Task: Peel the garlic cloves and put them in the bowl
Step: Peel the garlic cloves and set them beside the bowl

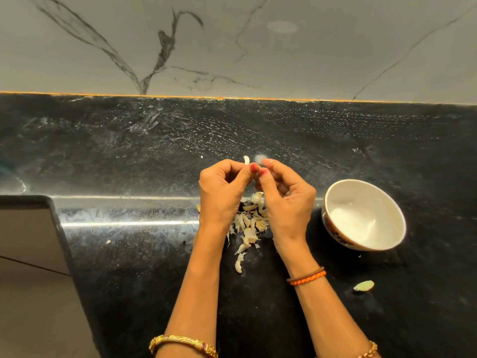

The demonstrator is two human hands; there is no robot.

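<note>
You see a black stone counter (pixel 129 156) meeting a grey-veined marble wall (pixel 258 47) at the far side.

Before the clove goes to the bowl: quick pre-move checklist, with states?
1. Clove held: both the left hand and the right hand pinch it at the fingertips. Ok.
2. Clove fully peeled: hidden by the fingers; a skin strip sticks up. Cannot tell.
3. Bowl upright, opening up, right of the right hand. Ok.
4. Path from hands to bowl: bare countertop. Ok.
5. Peels piled under the hands, outside the bowl. Ok.
</note>
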